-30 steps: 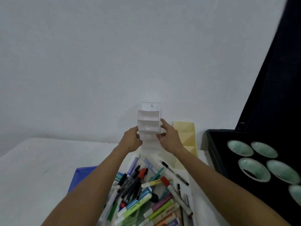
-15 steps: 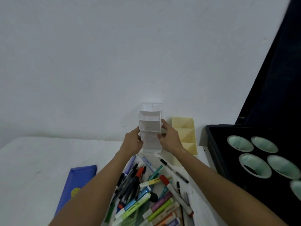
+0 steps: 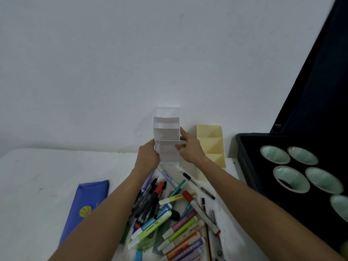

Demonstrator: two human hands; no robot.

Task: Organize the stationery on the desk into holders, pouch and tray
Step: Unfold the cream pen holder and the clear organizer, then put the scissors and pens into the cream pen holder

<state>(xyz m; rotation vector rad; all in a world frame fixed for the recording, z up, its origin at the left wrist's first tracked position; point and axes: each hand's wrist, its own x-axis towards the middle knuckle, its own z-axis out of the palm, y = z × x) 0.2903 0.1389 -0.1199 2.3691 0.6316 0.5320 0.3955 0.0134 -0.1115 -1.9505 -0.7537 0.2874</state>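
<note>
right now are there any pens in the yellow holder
No, the yellow holder by the wall shows only bare compartments, while the pens lie heaped on the desk in front of it.

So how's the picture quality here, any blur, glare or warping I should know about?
Head view: dim, flat light with a grey cast and no glare; a faint shadow on the wall left of the white holder. Wide-angle warping leans the black case at the right edge. The pens near the bottom edge look soft, while both hands stay fairly clear.
</note>
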